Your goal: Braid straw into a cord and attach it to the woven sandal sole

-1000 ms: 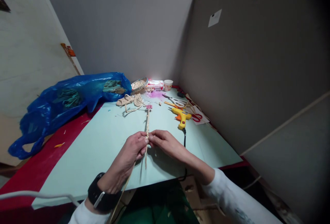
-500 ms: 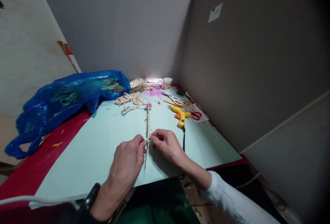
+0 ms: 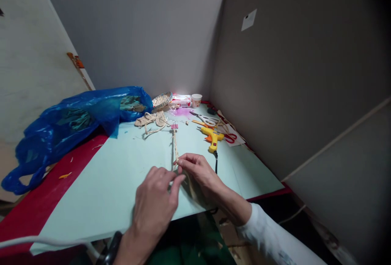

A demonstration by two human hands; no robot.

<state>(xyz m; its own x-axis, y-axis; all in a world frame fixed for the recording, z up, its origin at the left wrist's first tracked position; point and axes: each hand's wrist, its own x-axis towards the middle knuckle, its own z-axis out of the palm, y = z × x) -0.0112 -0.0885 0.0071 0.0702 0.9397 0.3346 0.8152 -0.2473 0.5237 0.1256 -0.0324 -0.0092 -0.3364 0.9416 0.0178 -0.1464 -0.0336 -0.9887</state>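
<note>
Braided strand (image 3: 175,145): runs along the middle of the counter (image 3: 106,191), from the pink clip (image 3: 174,126) to the right hand (image 3: 200,171); could loosen near the fingertips through uneven tension.
Right hand: pinches the near end between thumb and fingers; could let the weave open with any easing of that pinch.
Left hand (image 3: 157,193): hovers just beside, thumb stretched out, fingers bent; cannot tell whether gripping a loose end; could tangle or miss a strand in such tight quarters.
Blurred pale strand (image 3: 192,188): seems to trail beneath the right hand; could cross in the wrong order from hanging slack.
Pink clip: apparently anchors the far end; could slip under too hard a pull.
Glue gun (image 3: 213,138): lies near the right hand; could shift through a wrist snagging the black cord (image 3: 216,163).
</note>
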